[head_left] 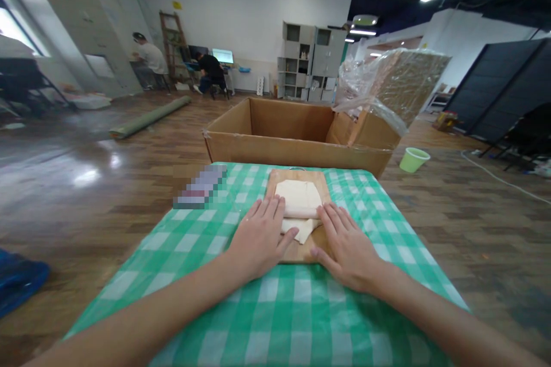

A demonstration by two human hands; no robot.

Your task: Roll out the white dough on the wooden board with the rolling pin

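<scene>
On a wooden cutting board [322,183] lies a sheet of pale dough [297,190], flattened, with an uneven near edge. Across it rests a whitish rolling pin [301,211], its ends covered by my fingers. My left hand [262,235] lies with fingers stretched out over the pin's left end, thumb pointing toward the board's middle. Over the right end my right hand [344,243] is likewise extended, its thumb apart above the board's near right corner. Both palms face down and neither wraps round the pin.
A green-and-white checked tablecloth [275,315] covers the table. A blurred-out flat object [201,186] lies at its far left corner. Beyond the table stands a large open cardboard box [297,149]; a green bin [414,159] is on the floor to the right. Two people sit farther back.
</scene>
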